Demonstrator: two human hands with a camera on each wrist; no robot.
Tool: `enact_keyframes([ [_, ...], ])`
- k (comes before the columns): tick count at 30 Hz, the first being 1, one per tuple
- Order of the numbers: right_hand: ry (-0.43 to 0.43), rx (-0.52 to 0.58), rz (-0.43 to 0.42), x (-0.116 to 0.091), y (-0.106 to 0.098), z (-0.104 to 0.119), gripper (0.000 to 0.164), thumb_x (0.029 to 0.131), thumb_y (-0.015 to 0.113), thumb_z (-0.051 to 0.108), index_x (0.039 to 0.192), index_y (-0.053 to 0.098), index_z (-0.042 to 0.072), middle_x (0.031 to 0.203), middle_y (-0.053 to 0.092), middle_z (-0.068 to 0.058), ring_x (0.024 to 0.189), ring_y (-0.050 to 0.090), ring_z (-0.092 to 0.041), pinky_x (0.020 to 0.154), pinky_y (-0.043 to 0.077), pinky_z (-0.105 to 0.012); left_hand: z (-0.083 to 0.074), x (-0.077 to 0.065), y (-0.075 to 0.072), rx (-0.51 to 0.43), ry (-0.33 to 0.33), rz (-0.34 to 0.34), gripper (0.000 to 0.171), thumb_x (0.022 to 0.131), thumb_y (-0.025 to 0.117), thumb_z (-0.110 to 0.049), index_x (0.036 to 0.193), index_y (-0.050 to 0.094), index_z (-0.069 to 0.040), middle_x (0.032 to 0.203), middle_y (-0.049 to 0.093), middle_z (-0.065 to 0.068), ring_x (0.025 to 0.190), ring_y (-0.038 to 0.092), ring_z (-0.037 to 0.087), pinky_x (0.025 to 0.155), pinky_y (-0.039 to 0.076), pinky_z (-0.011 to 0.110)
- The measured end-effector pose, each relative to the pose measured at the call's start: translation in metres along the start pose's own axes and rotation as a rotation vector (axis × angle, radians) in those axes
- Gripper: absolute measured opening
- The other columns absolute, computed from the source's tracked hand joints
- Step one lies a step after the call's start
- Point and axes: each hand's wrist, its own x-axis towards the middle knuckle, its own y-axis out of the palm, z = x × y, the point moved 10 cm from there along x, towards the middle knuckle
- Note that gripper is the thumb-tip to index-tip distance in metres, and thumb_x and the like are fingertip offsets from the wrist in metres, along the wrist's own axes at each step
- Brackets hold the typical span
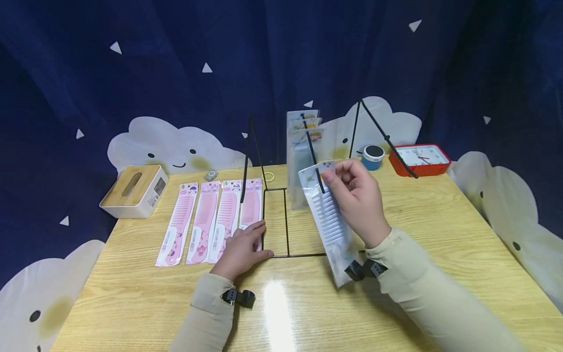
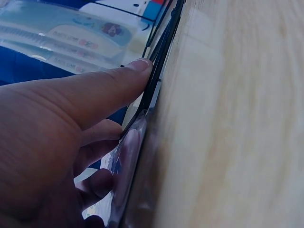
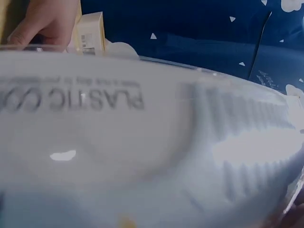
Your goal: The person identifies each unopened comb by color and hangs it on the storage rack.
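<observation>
My right hand [image 1: 358,200] pinches the top of a packaged light-blue comb [image 1: 332,225]. A black hook arm of the wire rack [image 1: 287,225] passes at the package's top; whether it goes through the hole I cannot tell. Behind it several packaged combs [image 1: 302,159] hang from the same arm. My left hand [image 1: 241,250] rests at the rack base's front left corner. In the left wrist view its thumb [image 2: 118,83] touches the black wire, the other fingers loosely bent. The printed package [image 3: 118,128] fills most of the right wrist view, blurred.
Several packaged pink combs [image 1: 202,222] lie in a row left of the rack, one partly under my left hand. A tissue box [image 1: 147,195] stands at the left. A blue-and-white round device [image 1: 372,157] and a red clock [image 1: 420,160] are at the back right. Other hook arms [image 1: 389,142] jut out.
</observation>
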Motion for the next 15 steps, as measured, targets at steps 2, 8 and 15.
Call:
enact_keyframes([
  [2, 0.005, 0.023, -0.008, 0.003, 0.002, -0.003, 0.015, 0.096, 0.066, 0.006, 0.099, 0.057, -0.006, 0.076, 0.059, -0.006, 0.063, 0.049, -0.011, 0.055, 0.042, -0.021, 0.0, 0.0, 0.0, -0.004, -0.003, 0.001, 0.075, 0.083, 0.081, -0.04, 0.145, 0.054, -0.007, 0.157, 0.043, 0.001, 0.086, 0.044, 0.018, 0.078, 0.037, 0.042],
  [8, 0.008, 0.05, -0.015, 0.011, 0.009, -0.012, 0.016, 0.098, 0.064, 0.007, 0.099, 0.055, -0.006, 0.079, 0.059, -0.002, 0.066, 0.05, -0.01, 0.058, 0.042, -0.022, 0.0, -0.001, 0.0, -0.013, -0.005, 0.003, 0.076, 0.083, 0.081, -0.04, 0.146, 0.053, -0.007, 0.157, 0.043, 0.001, 0.087, 0.044, 0.018, 0.081, 0.038, 0.044],
  [15, -0.016, 0.039, -0.047, 0.023, 0.011, -0.018, 0.017, 0.098, 0.066, 0.01, 0.099, 0.056, -0.004, 0.073, 0.056, -0.001, 0.06, 0.046, -0.011, 0.053, 0.039, -0.022, 0.002, 0.0, 0.0, -0.013, -0.01, 0.008, 0.076, 0.084, 0.081, -0.04, 0.146, 0.053, -0.007, 0.157, 0.043, 0.001, 0.087, 0.044, 0.018, 0.08, 0.037, 0.042],
])
